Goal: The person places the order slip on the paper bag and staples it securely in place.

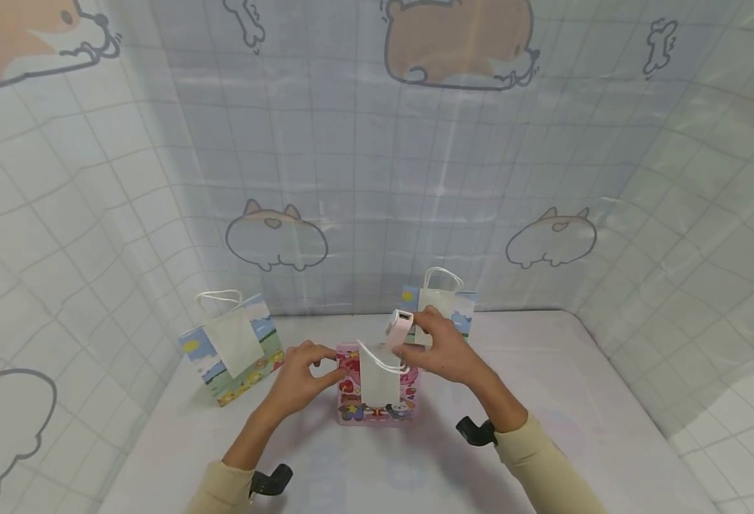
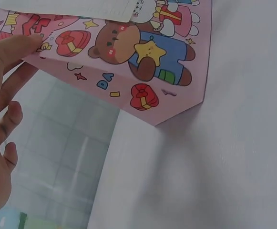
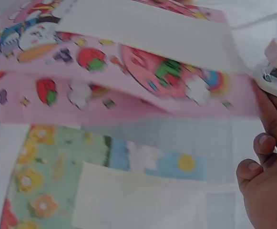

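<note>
Here the left hand (image 1: 300,375) pinches the pink cartoon-printed gift bag (image 1: 377,385); right hand (image 1: 444,350) grips a pink-white gadget (image 1: 398,327).

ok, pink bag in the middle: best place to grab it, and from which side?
Take the pink bag by its white cord handle, from above. The bag stands upright with the handle looping above the rim. The left hand already pinches the left edge, and the right hand holds a small pink device.

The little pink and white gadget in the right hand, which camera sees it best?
The head view. There the pink and white gadget shows whole, pinched by the right hand above the pink gift bag. The right wrist view catches only a blurred corner of it at the edge. The left wrist view shows none of it.
</note>
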`<state>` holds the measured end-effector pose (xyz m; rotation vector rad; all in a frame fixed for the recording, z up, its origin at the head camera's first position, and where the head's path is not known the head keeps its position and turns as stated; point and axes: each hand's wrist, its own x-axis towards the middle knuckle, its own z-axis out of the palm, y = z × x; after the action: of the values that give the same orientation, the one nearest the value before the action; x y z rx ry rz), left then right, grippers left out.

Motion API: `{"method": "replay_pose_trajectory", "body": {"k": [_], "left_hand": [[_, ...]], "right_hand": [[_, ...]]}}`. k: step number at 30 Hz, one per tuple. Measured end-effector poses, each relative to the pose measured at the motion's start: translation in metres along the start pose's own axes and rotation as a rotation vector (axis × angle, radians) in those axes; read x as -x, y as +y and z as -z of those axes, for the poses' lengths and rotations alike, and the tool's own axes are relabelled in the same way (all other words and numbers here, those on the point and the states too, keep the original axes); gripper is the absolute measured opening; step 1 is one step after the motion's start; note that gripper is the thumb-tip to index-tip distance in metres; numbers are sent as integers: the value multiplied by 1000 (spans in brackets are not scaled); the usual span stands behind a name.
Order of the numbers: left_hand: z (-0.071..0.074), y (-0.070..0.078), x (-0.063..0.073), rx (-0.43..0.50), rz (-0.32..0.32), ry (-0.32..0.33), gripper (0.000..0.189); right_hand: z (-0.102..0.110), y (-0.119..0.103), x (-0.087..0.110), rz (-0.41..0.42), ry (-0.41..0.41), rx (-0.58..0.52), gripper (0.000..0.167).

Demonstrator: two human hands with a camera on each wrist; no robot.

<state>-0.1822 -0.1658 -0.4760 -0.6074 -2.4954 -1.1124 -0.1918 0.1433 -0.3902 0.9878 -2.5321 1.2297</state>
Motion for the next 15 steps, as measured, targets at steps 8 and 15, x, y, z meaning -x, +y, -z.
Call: {"method": "replay_pose_trajectory", "body": {"k": [8,15], "left_hand": [[9,-18,-2,-24,27,108,27],[14,-31,-6,-106,115,227,30]], "right_hand": [[29,0,11,-49,122,17,40],[32,13,29,-143,-29,-9,43]]}}
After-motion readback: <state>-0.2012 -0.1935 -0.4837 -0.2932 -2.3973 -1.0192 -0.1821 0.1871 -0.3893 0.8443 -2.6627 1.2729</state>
